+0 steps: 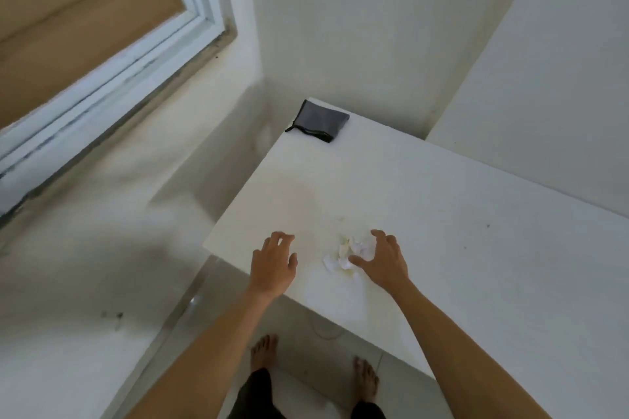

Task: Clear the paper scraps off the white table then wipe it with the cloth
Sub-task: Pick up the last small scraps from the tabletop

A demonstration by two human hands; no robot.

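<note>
Item one, the white table (425, 214): a broad pale slab set into a room corner, its near-left corner pointing toward the person, with a faint yellowish stain around the middle of the near part. Item two, a window frame (112, 68) at upper left, well apart from the work. Item three, the cloth (320, 121): a dark grey folded piece at the far-left corner of the table, untouched and well apart from both hands. Item four, the right hand (383, 258): fingers spread and bent like a rake, thumb stretched left, not clamped on anything that can be seen. Item five, the left hand (274, 260): near the table's left edge, fingers apart and loosely bent, holding nothing. Item six, the paper scraps (345, 253): a small heap of crumpled white bits between the two hands, lying just ahead of the right thumb and under the reach of the right fingertips (whether skin meets paper cannot be told). Step in hand, by judgement: the gathering of scraps, first half of the task; wiping not yet begun. The next move likely calls for drawing the heap together and closing the fingers round it, or sweeping it toward the left palm at the edge, gently, since light scraps scatter easily.
</note>
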